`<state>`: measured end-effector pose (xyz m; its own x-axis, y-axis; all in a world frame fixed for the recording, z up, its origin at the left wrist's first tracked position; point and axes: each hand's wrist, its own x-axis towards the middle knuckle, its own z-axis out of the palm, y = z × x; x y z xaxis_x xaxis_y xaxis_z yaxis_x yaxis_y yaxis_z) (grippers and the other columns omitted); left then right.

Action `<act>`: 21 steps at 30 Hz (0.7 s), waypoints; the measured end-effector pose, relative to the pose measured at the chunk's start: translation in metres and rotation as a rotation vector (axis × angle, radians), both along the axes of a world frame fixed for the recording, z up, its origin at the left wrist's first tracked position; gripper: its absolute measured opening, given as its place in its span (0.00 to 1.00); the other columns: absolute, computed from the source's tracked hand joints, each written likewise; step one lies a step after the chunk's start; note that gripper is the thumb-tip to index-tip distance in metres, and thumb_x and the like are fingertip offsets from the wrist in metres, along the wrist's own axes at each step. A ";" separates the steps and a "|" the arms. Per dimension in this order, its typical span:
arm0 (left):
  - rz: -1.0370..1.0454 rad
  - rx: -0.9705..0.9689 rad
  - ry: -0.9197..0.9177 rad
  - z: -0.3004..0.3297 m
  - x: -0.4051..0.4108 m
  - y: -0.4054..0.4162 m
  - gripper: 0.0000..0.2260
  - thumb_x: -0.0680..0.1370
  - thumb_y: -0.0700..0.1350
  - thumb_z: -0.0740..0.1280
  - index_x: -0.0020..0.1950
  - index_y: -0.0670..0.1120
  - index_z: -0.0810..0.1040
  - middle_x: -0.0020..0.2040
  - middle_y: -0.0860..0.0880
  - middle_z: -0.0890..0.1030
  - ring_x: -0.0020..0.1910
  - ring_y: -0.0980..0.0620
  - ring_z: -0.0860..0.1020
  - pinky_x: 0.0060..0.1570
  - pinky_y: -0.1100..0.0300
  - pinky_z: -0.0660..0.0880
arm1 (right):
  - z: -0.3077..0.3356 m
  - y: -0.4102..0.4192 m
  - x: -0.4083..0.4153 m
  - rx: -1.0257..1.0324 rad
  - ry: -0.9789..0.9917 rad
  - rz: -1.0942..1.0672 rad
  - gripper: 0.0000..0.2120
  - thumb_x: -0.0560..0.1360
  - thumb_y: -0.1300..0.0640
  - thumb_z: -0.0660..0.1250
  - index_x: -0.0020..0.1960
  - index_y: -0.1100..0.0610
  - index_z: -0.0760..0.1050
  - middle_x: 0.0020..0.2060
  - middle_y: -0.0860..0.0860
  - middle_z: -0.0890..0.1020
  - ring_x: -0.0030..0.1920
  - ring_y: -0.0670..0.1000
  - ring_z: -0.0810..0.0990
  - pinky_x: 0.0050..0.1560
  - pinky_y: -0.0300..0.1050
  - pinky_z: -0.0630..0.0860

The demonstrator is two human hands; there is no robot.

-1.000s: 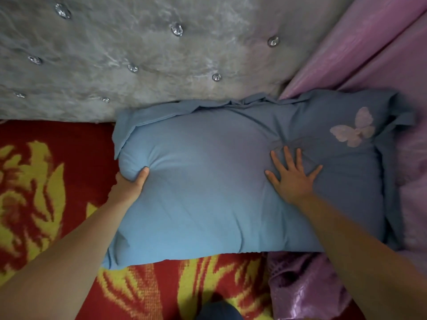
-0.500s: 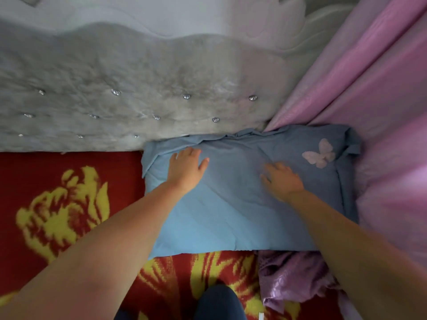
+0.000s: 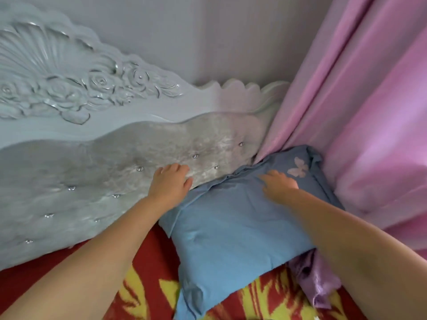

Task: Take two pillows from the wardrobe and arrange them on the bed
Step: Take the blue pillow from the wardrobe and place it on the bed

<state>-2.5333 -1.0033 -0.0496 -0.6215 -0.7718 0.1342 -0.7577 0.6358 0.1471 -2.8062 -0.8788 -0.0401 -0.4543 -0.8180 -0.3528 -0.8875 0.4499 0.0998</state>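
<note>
A blue pillow [image 3: 231, 232] with a pale butterfly patch lies on the bed [image 3: 150, 255], which has a red and yellow cover. Its top edge is against the headboard and its right end is against the pink curtain. My left hand [image 3: 169, 184] rests flat at the pillow's upper left corner, partly over the headboard padding, fingers spread. My right hand [image 3: 278, 184] presses flat on the pillow's upper part, just left of the butterfly. Neither hand grips anything. Only one pillow is in view.
A grey tufted headboard [image 3: 115, 176] with a carved rose top runs along the back left. A pink curtain [image 3: 369, 112] hangs at the right, right beside the pillow. A crumpled lilac cloth [image 3: 316, 282] lies under my right forearm at the pillow's lower right corner.
My left hand let go of the pillow's left edge and slid up to its top corner. My right hand moved up toward the butterfly. The view has lifted and tilted, showing more headboard.
</note>
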 end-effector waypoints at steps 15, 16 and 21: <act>-0.508 0.025 -0.119 0.066 -0.139 0.084 0.19 0.79 0.53 0.58 0.66 0.45 0.69 0.65 0.42 0.74 0.64 0.41 0.72 0.61 0.49 0.68 | 0.046 0.116 0.006 -0.273 -0.009 -0.344 0.23 0.79 0.50 0.56 0.74 0.51 0.59 0.68 0.55 0.67 0.66 0.59 0.69 0.53 0.54 0.75; -0.513 0.020 -0.124 0.066 -0.137 0.087 0.18 0.79 0.52 0.58 0.66 0.45 0.69 0.64 0.42 0.74 0.64 0.41 0.72 0.61 0.49 0.68 | 0.046 0.120 0.004 -0.267 -0.018 -0.361 0.24 0.79 0.50 0.56 0.74 0.50 0.59 0.68 0.55 0.67 0.66 0.59 0.68 0.53 0.54 0.74; -0.349 0.045 -0.208 0.059 -0.120 0.105 0.18 0.80 0.52 0.57 0.66 0.45 0.69 0.63 0.43 0.75 0.63 0.42 0.72 0.61 0.48 0.68 | 0.047 0.140 0.002 -0.317 -0.073 -0.301 0.24 0.79 0.51 0.57 0.74 0.51 0.59 0.68 0.55 0.67 0.66 0.59 0.69 0.53 0.53 0.74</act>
